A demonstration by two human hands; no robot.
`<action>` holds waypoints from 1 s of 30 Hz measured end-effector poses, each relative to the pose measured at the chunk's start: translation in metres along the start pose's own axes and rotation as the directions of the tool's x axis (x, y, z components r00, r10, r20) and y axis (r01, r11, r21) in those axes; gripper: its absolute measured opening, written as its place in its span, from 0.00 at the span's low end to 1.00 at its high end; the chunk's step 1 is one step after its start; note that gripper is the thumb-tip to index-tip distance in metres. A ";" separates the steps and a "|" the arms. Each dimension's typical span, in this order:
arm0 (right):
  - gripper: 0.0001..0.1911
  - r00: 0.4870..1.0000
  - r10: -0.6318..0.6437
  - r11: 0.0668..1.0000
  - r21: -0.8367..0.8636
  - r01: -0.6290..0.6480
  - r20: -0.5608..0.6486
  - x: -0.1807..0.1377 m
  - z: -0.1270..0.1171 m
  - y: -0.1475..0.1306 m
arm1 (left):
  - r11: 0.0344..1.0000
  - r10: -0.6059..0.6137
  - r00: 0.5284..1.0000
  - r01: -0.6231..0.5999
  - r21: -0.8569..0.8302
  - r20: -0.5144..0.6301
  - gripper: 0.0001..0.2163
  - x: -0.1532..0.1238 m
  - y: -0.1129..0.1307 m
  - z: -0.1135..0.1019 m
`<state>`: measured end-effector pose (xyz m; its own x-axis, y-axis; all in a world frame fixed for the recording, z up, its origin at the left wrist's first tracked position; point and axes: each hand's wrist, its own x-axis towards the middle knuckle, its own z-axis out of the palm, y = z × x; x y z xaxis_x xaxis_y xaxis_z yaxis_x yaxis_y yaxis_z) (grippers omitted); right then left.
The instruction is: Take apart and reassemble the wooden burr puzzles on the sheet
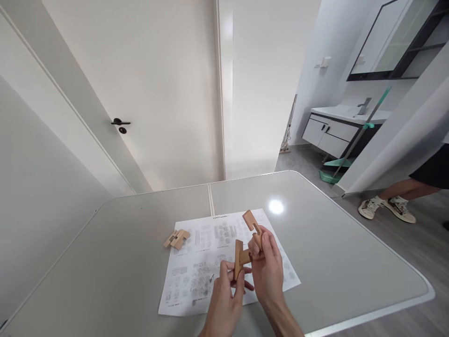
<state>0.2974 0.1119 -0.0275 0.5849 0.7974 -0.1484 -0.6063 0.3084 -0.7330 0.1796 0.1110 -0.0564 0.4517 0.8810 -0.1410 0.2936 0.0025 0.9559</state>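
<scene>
Hanging above the middle of a white printed paper sheet [206, 245], a slim, upright brown wooden bar [238, 261] is pinched between the thumb and fingers of the left hand [226, 297]. From the bar, a short brown wooden crosspiece [245, 256] extends toward the right hand [270, 267], in whose bent fingers a notched, flat-ended brown wooden piece [250, 218] is gripped over the sheet's right part. Whether the pieces are locked together cannot be told, since the contact is covered by fingers.

If the hands were twisted out of line, the crosspiece could be jammed or the notch chipped; if either pinch were loosened, wood might be dropped onto the sheet.

Across the sheet's left edge, a small cluster of pale, interlocked wooden blocks [178, 239] is set. The sheet is spread on a smooth grey counter [115, 262], which is divided by a pale seam behind the sheet. Beyond the sheet, a cream door [171, 93] with a black handle [120, 122] is seen; far to its right are placed a white vanity cabinet [326, 134], a green plastic dustpan [329, 177] and a standing person's pale shoes [367, 208].
</scene>
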 end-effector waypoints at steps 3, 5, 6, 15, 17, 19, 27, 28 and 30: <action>0.18 1.000 0.000 1.000 -0.029 0.000 0.001 -0.001 0.000 0.003 | 0.999 -0.002 1.000 0.003 -0.046 0.004 0.15 0.000 0.004 0.002; 0.18 1.000 -0.023 0.999 -0.044 0.023 -0.001 -0.003 0.002 0.005 | 0.997 -0.005 1.000 0.005 -0.071 -0.003 0.16 -0.001 0.009 0.005; 0.18 0.999 -0.038 0.998 -0.046 0.038 0.002 -0.004 0.002 0.006 | 0.997 -0.007 1.000 0.005 -0.076 -0.019 0.17 -0.001 0.011 0.007; 0.15 0.998 -0.054 0.999 0.009 0.053 0.032 -0.004 0.004 0.004 | 0.991 0.060 0.994 -0.049 0.121 -0.087 0.12 0.000 0.011 0.007; 0.15 0.998 -0.038 0.999 0.013 0.037 0.045 -0.003 0.005 0.002 | 0.993 0.048 0.998 -0.043 0.110 -0.047 0.11 0.001 0.015 0.004; 0.15 0.998 -0.031 0.999 0.012 0.031 0.049 -0.003 0.005 0.001 | 0.995 0.048 0.999 -0.047 0.084 -0.008 0.10 0.002 0.020 0.000; 0.18 0.999 -0.004 0.999 -0.039 0.006 0.053 -0.006 0.008 0.006 | 0.998 0.059 0.995 -0.058 -0.005 0.077 0.11 0.004 0.028 -0.010; 0.19 0.999 -0.018 0.998 -0.054 0.021 0.050 -0.006 0.008 0.008 | 0.998 0.052 0.998 -0.053 0.015 0.044 0.11 0.003 0.027 -0.008; 0.19 0.997 -0.064 0.994 -0.084 0.067 0.037 -0.007 0.008 0.010 | 0.997 0.050 0.998 -0.048 0.055 -0.029 0.12 0.001 0.024 -0.005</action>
<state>0.2828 0.1134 -0.0283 0.6023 0.7946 -0.0764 -0.5183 0.3165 -0.7945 0.1835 0.1144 -0.0323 0.4414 0.8932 -0.0858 0.3171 -0.0658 0.9461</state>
